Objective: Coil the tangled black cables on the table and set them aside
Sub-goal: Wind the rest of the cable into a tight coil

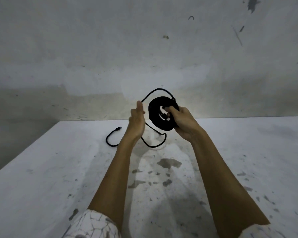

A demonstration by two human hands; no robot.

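My right hand point(182, 121) grips a thick coil of black cable point(157, 115) held up above the table, with fingers curled through its middle. A loose strand point(155, 91) arcs over the top of the coil to my left hand point(137, 121), which stands edge-on beside the coil with straight fingers; the strand passes behind them, and whether they hold it is hidden. Below the coil the cable hangs in a loop point(153, 145) on the table. Its free tail point(110, 137) lies to the left and ends in a small plug point(118, 128).
The white table point(58, 169) is stained with dark marks in the middle. Its far edge meets a scuffed grey wall point(110, 57), and its left edge runs diagonally toward me. Patterned white sleeves show at the bottom.
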